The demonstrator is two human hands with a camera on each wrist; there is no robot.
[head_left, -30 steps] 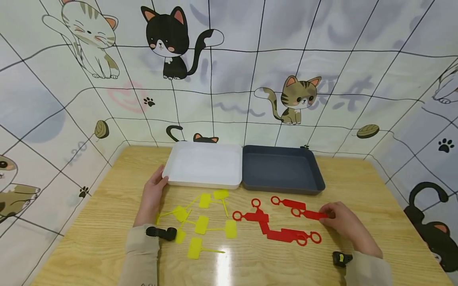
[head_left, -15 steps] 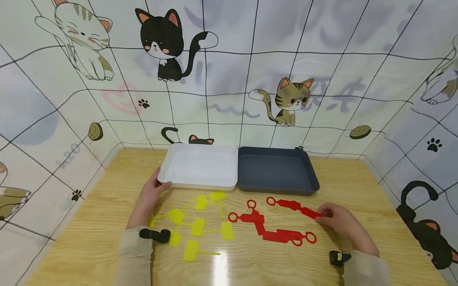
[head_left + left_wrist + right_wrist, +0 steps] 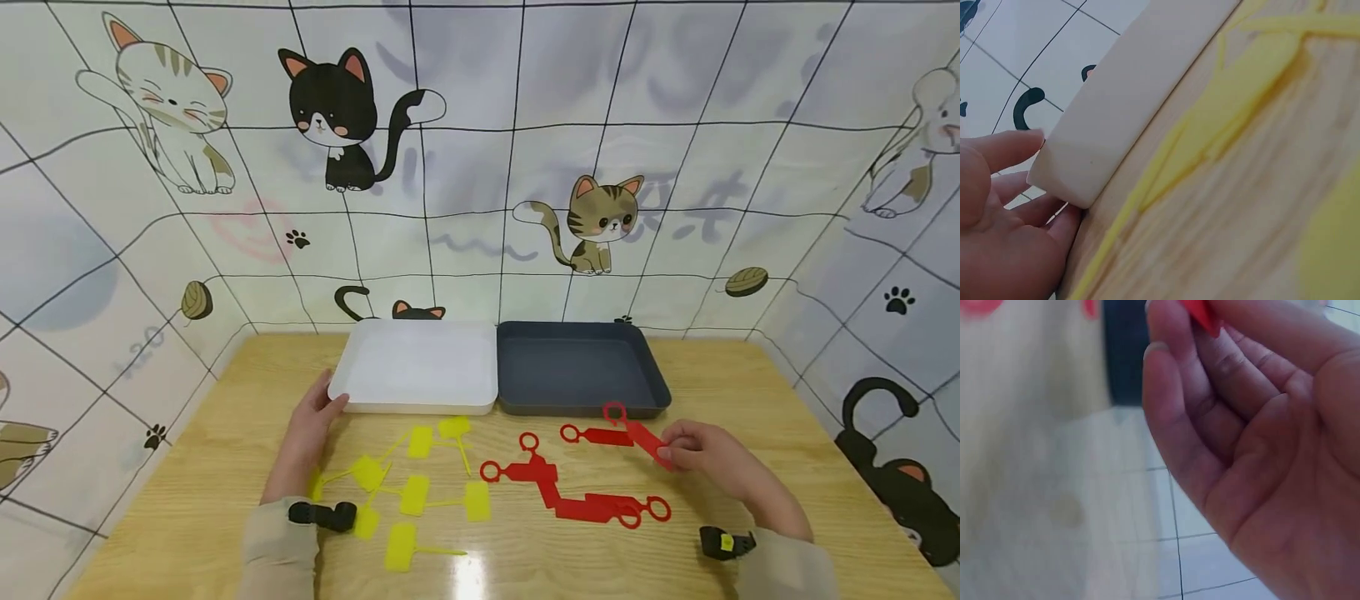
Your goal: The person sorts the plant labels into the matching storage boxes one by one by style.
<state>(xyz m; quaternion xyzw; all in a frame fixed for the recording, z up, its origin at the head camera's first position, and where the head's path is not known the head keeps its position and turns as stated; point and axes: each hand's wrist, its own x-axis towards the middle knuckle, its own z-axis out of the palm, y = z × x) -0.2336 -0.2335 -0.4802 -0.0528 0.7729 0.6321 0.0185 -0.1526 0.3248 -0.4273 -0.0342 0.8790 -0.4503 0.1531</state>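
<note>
Right of the middle in the head view, the person's right hand [image 3: 708, 457] pinches the end of one flat red tag with a ring [image 3: 647, 439] between thumb and fingers. The tag slants, with its ring up and to the left, in front of the low edge of one dark blue-grey tray with raised sides [image 3: 577, 367]. Another red tag [image 3: 606, 436] lies just left of it; whether those two touch cannot be told. Lower down, near the middle, four more red tags [image 3: 528, 472] lie overlapping in a bent row. That makes six red tags, with six rings.

Left of the middle, the left hand [image 3: 306, 421] holds the near left corner of one shallow white tray [image 3: 416, 367], thumb in front and fingers round the side. The two trays sit side by side.

Below the white tray, seven flat yellow tags with thin stems [image 3: 414, 495] can be counted, and another bit of yellow peeks out by the left wrist. Everything lies on one light wooden table [image 3: 570, 567].
</note>
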